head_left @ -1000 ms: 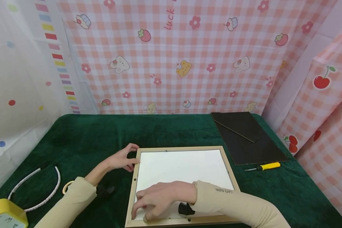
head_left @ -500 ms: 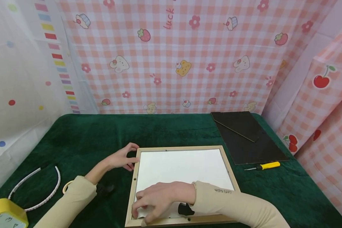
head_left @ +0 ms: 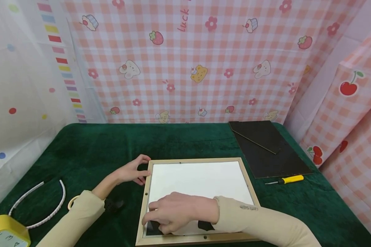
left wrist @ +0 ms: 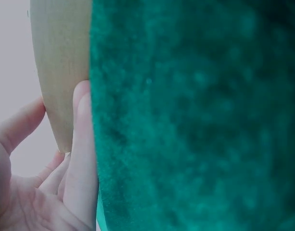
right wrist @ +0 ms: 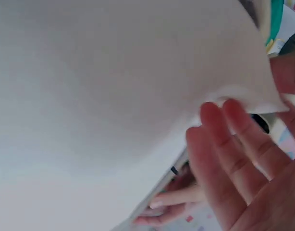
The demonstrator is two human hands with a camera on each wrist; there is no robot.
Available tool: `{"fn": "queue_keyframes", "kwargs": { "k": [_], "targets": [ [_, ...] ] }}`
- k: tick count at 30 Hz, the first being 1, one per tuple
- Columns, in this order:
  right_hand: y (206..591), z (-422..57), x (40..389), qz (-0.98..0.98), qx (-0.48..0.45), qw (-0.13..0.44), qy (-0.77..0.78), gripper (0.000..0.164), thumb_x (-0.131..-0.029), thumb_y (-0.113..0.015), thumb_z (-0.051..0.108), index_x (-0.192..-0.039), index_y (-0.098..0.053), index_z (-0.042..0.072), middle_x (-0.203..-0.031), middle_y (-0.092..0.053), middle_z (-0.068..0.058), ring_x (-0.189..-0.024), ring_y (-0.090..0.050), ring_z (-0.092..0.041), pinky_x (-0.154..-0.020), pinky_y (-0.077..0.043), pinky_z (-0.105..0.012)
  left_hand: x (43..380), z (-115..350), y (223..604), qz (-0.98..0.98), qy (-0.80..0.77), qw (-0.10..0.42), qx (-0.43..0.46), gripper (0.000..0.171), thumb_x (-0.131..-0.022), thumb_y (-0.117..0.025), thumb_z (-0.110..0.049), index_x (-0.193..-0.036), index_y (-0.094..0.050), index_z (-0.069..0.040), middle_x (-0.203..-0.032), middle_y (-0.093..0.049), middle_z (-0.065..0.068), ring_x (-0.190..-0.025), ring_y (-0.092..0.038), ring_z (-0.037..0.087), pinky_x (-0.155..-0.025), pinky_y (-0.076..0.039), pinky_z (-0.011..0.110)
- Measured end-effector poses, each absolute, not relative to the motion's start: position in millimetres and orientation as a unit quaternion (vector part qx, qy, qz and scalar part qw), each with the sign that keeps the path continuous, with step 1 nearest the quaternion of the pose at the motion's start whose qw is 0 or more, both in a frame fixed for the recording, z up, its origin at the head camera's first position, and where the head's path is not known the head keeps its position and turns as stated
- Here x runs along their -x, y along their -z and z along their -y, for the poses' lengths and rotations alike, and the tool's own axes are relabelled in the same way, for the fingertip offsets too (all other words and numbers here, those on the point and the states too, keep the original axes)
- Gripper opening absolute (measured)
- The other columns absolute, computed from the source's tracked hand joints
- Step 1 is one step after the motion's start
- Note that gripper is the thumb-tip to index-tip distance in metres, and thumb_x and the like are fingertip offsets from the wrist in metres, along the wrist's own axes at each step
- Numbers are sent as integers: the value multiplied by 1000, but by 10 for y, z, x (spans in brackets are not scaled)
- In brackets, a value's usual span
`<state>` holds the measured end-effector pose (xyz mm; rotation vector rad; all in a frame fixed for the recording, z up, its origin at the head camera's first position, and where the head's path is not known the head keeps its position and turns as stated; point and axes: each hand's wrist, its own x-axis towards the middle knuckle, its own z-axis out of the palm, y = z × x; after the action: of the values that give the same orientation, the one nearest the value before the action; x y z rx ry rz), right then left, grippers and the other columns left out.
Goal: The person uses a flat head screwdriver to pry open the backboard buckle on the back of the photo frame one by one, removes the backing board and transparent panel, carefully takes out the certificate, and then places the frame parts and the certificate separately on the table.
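A light wooden picture frame [head_left: 144, 202] lies on the green cloth with a white sheet of paper [head_left: 201, 181] inside it. My left hand [head_left: 133, 171] grips the frame's far left corner; in the left wrist view, thumb and fingers lie on either side of the wooden edge. Over the frame's near left corner, my right hand [head_left: 179, 211] pinches the paper's corner, which is raised. A dark, shiny surface [head_left: 153, 229] shows beneath the lifted part. In the right wrist view the paper [right wrist: 114, 96] bends up beside several fingers of that hand.
A black backing board [head_left: 275, 161] with a thin strip [head_left: 254, 141] on it lies at the back right. Near it is a yellow-handled screwdriver [head_left: 285, 180]. To the left are a white braided band [head_left: 51, 216] and a yellow clock [head_left: 9, 230].
My right hand has risen slightly and lifted the paper's near left corner, uncovering a dark surface in the frame. My left hand has stayed at the frame's corner.
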<state>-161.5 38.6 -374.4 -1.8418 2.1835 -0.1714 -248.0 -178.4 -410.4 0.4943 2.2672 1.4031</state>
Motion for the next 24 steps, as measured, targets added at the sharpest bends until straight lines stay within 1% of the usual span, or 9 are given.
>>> {"fn": "queue_keyframes", "kwargs": {
  "k": [2, 4, 6, 9, 12, 14, 18, 21, 24],
  "targets": [
    [3702, -404, 1598, -768, 624, 132, 55, 37, -83, -60, 18, -119, -51, 23, -85, -45, 11, -59, -39, 2, -47, -32, -10, 2474, 1782, 4094, -815, -509, 214, -175, 55, -87, -57, -17, -127, -22, 0, -131, -22, 28, -66, -59, 26, -62, -51, 38],
    [3661, -428, 1595, -779, 609, 132, 66, 35, -82, -61, 17, -116, -54, 20, -86, -49, 12, -58, -41, 3, -49, -33, -9, 2473, 1781, 4093, -813, -513, 214, -174, 55, -88, -56, -16, -127, -22, 0, -131, -22, 28, -66, -59, 26, -62, -51, 39],
    [3625, -459, 1605, -789, 591, 137, 97, 30, -82, -62, 15, -111, -57, 15, -89, -52, 12, -60, -43, 4, -53, -35, -7, 2476, 1780, 4098, -811, -515, 215, -173, 54, -88, -56, -15, -127, -22, 0, -132, -22, 28, -66, -59, 27, -62, -51, 39],
    [3583, -511, 1638, -801, 557, 133, 172, 20, -81, -61, 10, -102, -62, 10, -88, -58, 10, -65, -47, 4, -59, -38, -7, 2477, 1780, 4101, -810, -517, 216, -171, 54, -88, -56, -14, -127, -22, 0, -132, -22, 28, -66, -59, 26, -61, -51, 39],
    [3530, -578, 1674, -814, 517, 126, 234, 14, -81, -60, 6, -95, -63, 10, -83, -59, 10, -65, -48, 2, -60, -40, -8, 2478, 1781, 4104, -812, -516, 213, -172, 54, -88, -56, -15, -126, -22, 0, -131, -22, 28, -65, -59, 26, -61, -51, 38],
    [3492, -642, 1701, -825, 481, 135, 263, 19, -80, -60, 4, -97, -61, 12, -81, -58, 11, -59, -47, 0, -55, -41, -12, 2479, 1781, 4108, -812, -515, 212, -172, 55, -87, -57, -16, -126, -22, 0, -131, -22, 28, -65, -59, 26, -61, -51, 38],
    [3412, -843, 1782, -831, 409, 196, 322, 39, -79, -60, 2, -113, -49, 16, -84, -54, 6, -48, -46, -8, -47, -41, -20, 2487, 1778, 4118, -813, -517, 211, -167, 55, -87, -58, -16, -126, -23, 0, -131, -23, 28, -65, -59, 26, -61, -51, 38],
    [3375, -1068, 1867, -813, 371, 245, 375, 53, -80, -58, -1, -126, -40, 17, -89, -51, -2, -51, -54, -14, -50, -46, -26, 2485, 1772, 4116, -812, -519, 211, -164, 54, -86, -58, -16, -126, -24, -1, -131, -23, 28, -65, -59, 26, -60, -51, 38],
    [3367, -1346, 1965, -789, 351, 280, 419, 63, -79, -57, -3, -134, -33, 18, -98, -49, -8, -61, -59, -20, -55, -50, -35, 2478, 1767, 4105, -812, -519, 210, -164, 54, -86, -58, -15, -126, -24, -1, -132, -23, 28, -65, -59, 26, -59, -51, 38]
  ]
}}
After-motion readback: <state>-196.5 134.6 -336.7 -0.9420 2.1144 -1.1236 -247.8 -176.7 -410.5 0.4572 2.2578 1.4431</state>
